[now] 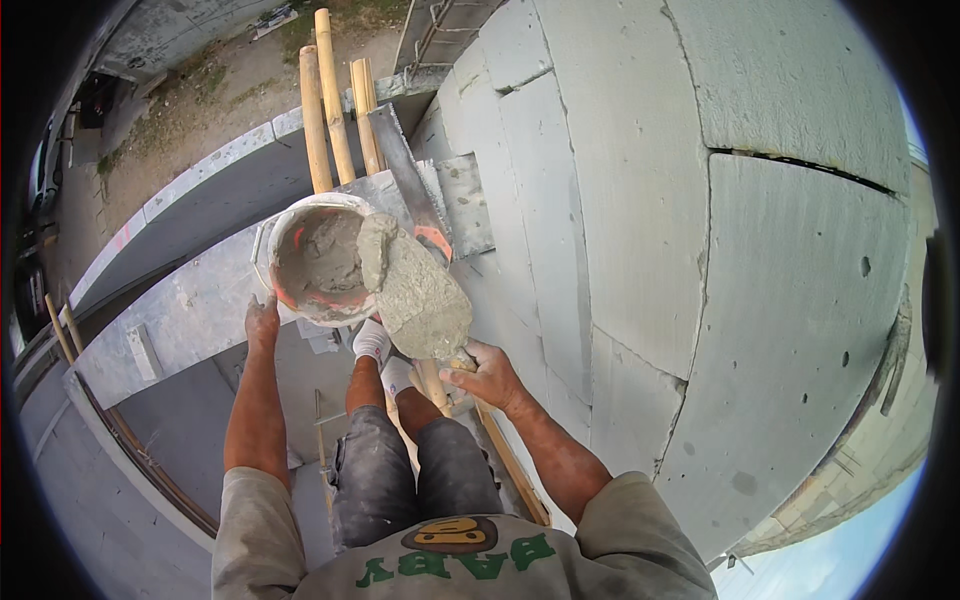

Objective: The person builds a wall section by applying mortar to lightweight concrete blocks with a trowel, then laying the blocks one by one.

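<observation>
Mortar (pixel 325 250) lies inside a white-rimmed bucket (pixel 335 201) whose near edge shows just above the person's feet (pixel 372 342). Room opens on the bucket's near left, past the edge of a long grey board (pixel 190 325); to the bucket's right, space narrows against a wall (pixel 640 200) of large grey blocks. The left hand (pixel 262 322) is at the bucket's near-left rim, fingers bent; whether they clamp it cannot be told. Near right of the bucket, the right hand (pixel 485 376) is wrapped around the handle of a trowel (pixel 461 360), the blade heaped with more mortar and overlapping the bucket's right rim. Just beyond the bucket, on its right, is a handsaw (pixel 400 160) with an orange handle. Farther past the bucket are bamboo poles (pixel 331 100), and, beyond a curving ledge (pixel 225 200), bare ground (pixel 225 95).
</observation>
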{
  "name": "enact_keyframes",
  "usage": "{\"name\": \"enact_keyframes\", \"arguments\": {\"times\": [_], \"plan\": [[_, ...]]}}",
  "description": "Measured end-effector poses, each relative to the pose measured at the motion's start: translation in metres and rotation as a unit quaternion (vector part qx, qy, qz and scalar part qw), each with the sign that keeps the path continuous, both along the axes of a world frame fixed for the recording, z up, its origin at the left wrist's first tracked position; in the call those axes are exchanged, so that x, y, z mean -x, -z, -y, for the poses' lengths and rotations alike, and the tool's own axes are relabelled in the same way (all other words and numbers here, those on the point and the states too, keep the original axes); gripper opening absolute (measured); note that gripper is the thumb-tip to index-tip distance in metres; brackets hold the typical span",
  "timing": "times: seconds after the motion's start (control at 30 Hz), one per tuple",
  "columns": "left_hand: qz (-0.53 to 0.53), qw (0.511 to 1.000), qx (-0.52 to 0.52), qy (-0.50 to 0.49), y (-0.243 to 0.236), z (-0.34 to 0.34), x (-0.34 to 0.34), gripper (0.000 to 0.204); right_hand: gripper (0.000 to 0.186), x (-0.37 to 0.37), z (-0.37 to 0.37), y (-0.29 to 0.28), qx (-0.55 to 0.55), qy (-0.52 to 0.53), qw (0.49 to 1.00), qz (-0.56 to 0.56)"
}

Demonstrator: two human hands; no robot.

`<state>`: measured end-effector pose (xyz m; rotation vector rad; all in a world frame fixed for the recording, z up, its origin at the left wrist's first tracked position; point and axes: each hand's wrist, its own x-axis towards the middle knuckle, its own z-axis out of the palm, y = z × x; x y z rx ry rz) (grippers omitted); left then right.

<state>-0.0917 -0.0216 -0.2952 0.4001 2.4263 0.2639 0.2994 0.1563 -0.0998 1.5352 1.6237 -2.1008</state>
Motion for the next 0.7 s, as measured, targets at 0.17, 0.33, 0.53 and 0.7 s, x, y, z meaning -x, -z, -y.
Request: {"name": "enact_keyframes", "arguments": {"times": [0.17, 0.33, 0.53, 0.7], "plan": [[0.097, 0.991, -0.087, -0.025, -0.075, -0.035, -0.067, 0.064, 0.038, -0.024, 0.018, -0.107, -0.109, 0.149, 0.983, -0.002], [0.155, 0.960, -0.233, 0.018, -0.145, -0.063, -0.086, 0.058, 0.025, -0.001, 0.006, -0.189, 0.063, 0.320, 0.924, -0.199], [0.149, 0.963, -0.210, 0.080, -0.220, -0.093, -0.079, 0.046, 0.022, -0.001, -0.016, -0.243, 0.098, 0.368, 0.885, -0.269], [0.122, 0.952, -0.252, 0.122, -0.288, -0.136, -0.078, 0.042, 0.024, -0.022, -0.050, -0.286, 0.119, 0.377, 0.898, -0.194]]}}
